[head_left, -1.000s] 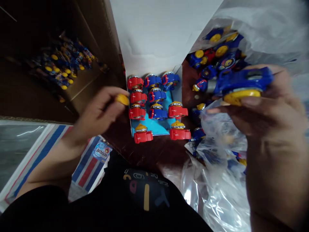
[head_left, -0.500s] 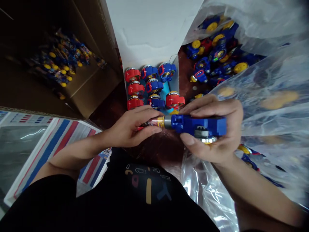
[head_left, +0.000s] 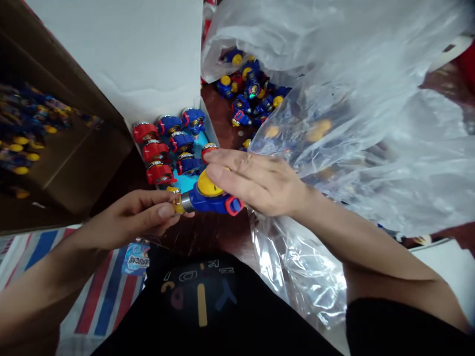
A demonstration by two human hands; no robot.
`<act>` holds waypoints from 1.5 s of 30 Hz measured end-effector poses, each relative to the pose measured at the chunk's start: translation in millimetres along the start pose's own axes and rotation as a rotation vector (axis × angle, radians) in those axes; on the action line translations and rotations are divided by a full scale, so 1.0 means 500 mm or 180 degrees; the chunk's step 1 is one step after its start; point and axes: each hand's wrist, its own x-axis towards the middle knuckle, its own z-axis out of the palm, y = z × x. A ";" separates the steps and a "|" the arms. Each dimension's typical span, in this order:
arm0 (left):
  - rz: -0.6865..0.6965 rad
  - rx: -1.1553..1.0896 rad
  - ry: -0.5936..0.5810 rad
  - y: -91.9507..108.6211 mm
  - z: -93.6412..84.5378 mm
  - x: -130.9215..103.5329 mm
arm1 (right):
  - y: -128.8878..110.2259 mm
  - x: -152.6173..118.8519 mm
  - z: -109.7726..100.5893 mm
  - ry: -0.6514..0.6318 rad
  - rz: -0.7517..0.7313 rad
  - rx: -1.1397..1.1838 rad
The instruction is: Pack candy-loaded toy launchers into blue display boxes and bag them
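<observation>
Blue toy (head_left: pixel 210 204) turned yellow-up; L hand (head_left: pixel 139 217) pinching tube (head_left: pixel 179 204), R hand (head_left: pixel 261 182) atop, grip unclr, pt-hiding red toy (head_left: pixel 209 148).

Dim light leaves the carton (head_left: pixel 89 160) shadowed and its contents (head_left: pixel 52 112) blurred, while glare streaks the clear bag (head_left: pixel 315 282) below.
</observation>
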 end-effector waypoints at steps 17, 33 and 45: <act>0.1469 0.3504 0.1558 -0.095 0.040 0.027 | -0.031 -0.046 -0.008 -0.0718 0.0918 -0.1348; 0.1256 0.3028 0.1790 -0.159 0.039 0.028 | -0.022 0.010 0.065 -0.1229 0.0134 -0.1214; 0.1498 0.3223 0.2773 -0.155 -0.026 0.014 | 0.083 0.013 0.070 -0.0553 0.0513 -0.0676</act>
